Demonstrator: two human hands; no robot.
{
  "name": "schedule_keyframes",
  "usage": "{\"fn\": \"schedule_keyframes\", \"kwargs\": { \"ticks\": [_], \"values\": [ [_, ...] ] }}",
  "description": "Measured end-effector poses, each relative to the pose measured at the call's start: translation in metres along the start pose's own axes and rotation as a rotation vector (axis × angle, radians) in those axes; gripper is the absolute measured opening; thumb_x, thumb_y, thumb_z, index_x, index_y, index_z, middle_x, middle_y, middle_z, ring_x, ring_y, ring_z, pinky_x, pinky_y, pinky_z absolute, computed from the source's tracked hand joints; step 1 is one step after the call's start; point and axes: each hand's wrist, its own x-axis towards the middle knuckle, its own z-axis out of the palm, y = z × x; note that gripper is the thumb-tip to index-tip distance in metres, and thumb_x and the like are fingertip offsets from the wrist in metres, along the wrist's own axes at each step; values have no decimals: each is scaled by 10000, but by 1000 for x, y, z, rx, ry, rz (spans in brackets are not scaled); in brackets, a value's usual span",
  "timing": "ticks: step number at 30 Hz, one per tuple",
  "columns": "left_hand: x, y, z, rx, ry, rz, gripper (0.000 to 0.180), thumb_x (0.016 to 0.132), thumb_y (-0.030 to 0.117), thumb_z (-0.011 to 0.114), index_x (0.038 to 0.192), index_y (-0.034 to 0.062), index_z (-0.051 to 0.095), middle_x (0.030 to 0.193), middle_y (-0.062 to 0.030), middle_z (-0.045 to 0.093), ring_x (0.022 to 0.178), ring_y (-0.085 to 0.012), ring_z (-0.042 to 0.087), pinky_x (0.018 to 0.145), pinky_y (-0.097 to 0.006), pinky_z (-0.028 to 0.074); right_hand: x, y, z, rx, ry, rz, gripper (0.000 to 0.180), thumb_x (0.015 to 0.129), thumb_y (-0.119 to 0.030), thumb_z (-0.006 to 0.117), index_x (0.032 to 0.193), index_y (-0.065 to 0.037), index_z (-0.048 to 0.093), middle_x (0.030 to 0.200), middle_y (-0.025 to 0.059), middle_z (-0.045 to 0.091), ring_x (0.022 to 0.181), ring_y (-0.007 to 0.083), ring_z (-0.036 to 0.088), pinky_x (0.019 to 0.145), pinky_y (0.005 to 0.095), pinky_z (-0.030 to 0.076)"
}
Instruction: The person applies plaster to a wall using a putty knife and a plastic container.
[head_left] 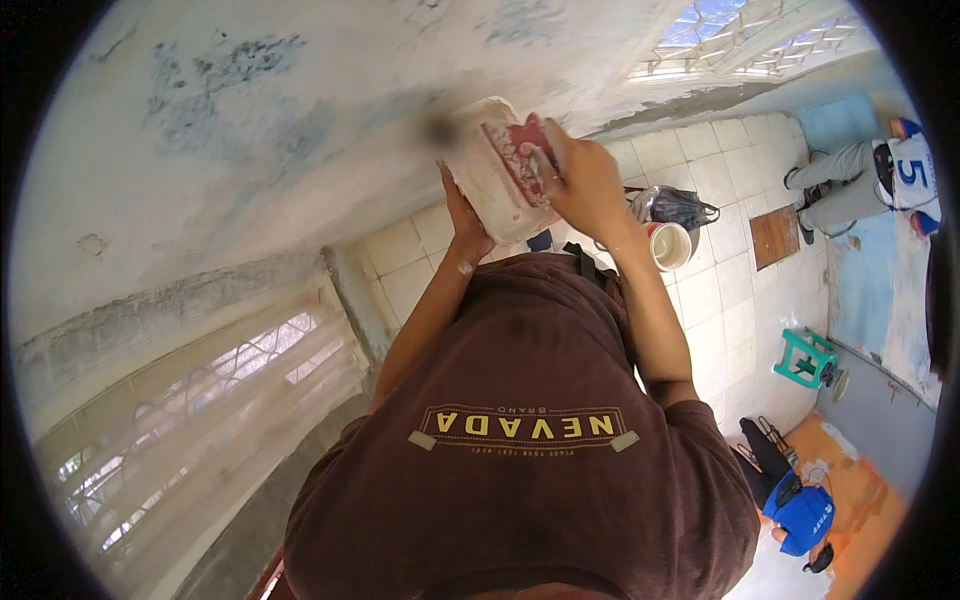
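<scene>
My left hand holds a pale, plaster-smeared board by its left and lower side; most of its fingers are hidden behind the board. In my right hand is a red plastering trowel, its handle inside curled fingers. White paste coats parts of the trowel, which lies against or just over the board. Both are held in front of the wall, whose whitish surface shows patchy grey-blue areas.
Below on the tiled floor stand a white bucket and a dark bag. A green stool is farther right. Two other people are at the right, one in grey trousers, one in a blue shirt. Windows open the wall.
</scene>
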Motion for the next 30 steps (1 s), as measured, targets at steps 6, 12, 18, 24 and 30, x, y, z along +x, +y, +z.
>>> {"fn": "schedule_keyframes", "kwargs": {
  "ticks": [6, 12, 18, 24, 30],
  "values": [
    [6, -8, -4, -51, -20, 36, 760, 968, 701, 322, 1500, 161, 373, 1476, -65, 463, 1333, -275, 463, 1134, -470, 369, -1, 8, 31, 57, -6, -162, 273, 915, -166, 590, 1140, -14, 555, 767, 240, 657, 751, 455, 636, 684, 532, 490],
    [6, -15, 18, 131, 235, 176, 791, 957, 729, 295, 1475, 141, 402, 1423, -88, 509, 1280, -274, 516, 1087, -455, 429, 13, 16, 24, 20, -62, -27, 305, 926, -167, 585, 1180, -1, 548, 837, 213, 691, 779, 429, 667, 682, 510, 516],
    [8, -20, 22, 130, 250, 252, 857, 937, 762, 287, 1499, 119, 360, 1441, -123, 495, 1302, -296, 503, 1097, -465, 423, 0, 27, -14, 479, 285, 83, 259, 907, -66, 621, 1146, 21, 575, 844, 225, 688, 788, 407, 677, 666, 435, 530],
    [18, -39, 14, 156, 194, 209, 799, 965, 723, 265, 1499, 136, 355, 1444, -116, 483, 1307, -305, 496, 1089, -494, 429, -13, 57, 20, 92, 133, -68, 177, 941, -88, 585, 1100, -11, 593, 736, 210, 657, 690, 422, 647, 587, 455, 503],
    [17, -58, 9, 142, 223, 210, 833, 960, 730, 278, 1515, 110, 325, 1490, -127, 438, 1342, -306, 463, 1130, -473, 380, -15, 78, -4, 467, 322, 66, 242, 967, -212, 633, 1082, -1, 606, 666, 98, 654, 542, 215, 615, 522, 353, 464]
  ]
}}
